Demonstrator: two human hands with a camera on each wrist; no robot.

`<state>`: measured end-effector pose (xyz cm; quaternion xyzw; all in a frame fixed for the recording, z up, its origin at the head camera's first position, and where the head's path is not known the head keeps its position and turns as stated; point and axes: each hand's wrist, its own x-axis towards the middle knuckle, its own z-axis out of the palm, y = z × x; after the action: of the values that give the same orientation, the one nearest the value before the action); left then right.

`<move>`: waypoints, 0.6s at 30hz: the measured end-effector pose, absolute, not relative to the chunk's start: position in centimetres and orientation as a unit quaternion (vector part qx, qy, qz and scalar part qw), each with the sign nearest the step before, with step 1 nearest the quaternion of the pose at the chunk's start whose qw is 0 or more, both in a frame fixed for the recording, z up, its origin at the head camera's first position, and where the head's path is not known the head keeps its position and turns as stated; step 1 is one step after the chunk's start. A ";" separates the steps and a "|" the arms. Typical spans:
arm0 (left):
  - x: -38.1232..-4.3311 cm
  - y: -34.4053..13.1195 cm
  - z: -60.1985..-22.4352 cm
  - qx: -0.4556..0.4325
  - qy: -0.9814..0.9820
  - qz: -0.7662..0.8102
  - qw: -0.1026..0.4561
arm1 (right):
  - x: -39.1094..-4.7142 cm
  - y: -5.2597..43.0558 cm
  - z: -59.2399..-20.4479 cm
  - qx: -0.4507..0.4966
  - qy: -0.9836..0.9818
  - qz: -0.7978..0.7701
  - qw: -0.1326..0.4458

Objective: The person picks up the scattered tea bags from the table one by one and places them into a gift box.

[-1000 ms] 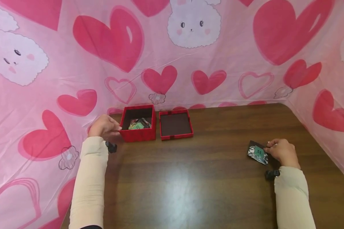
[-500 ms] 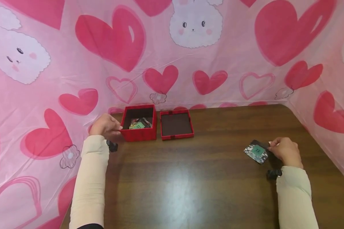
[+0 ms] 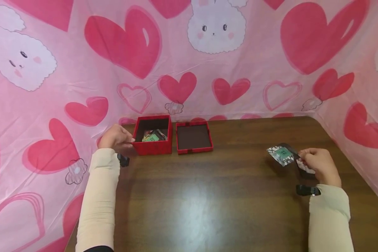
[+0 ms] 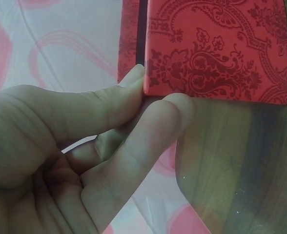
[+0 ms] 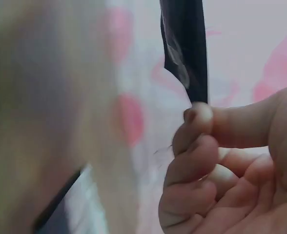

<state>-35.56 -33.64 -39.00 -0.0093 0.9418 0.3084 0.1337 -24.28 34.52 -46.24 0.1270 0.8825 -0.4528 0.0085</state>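
The person's left hand (image 3: 116, 136) pinches the near left corner of an open red box (image 3: 152, 148); in the left wrist view, the thumb and fingers meet at the patterned box's (image 4: 216, 53) corner. Inside the box lie several small packets (image 3: 155, 135) with green labels. Over the table's right side, the right hand (image 3: 321, 164) pinches the edge of a flat black and silver packet (image 3: 281, 154) with a green label. Seen edge-on in the right wrist view, the dark packet (image 5: 187, 44) rises from between thumb and forefinger. Another packet (image 3: 305, 167) lies partly hidden under that hand.
Right of the box lies its red lid (image 3: 194, 137), dark inside facing up. All stands on a brown wooden table (image 3: 226, 196). A pink cloth (image 3: 252, 63) with hearts and rabbit faces hangs behind the table and along its sides.
The right hand has lifted the packet off the table and drawn it slightly back and right, uncovering another packet beneath. The left hand stays at the box corner.
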 end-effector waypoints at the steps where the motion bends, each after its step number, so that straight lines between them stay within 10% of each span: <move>1: -35.5 -33.6 -39.0 -0.006 0.944 0.304 0.131 | -24.4 34.2 -45.9 0.128 0.869 -0.477 -0.003; 18: -35.7 -33.4 -39.0 -0.024 0.938 0.316 0.140 | -27.9 26.7 -43.2 0.117 0.713 -0.688 -0.067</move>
<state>-35.67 -33.43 -38.97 -0.0236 0.9381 0.3159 0.1402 -27.87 26.65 -43.18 0.1169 0.7132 -0.6879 -0.0674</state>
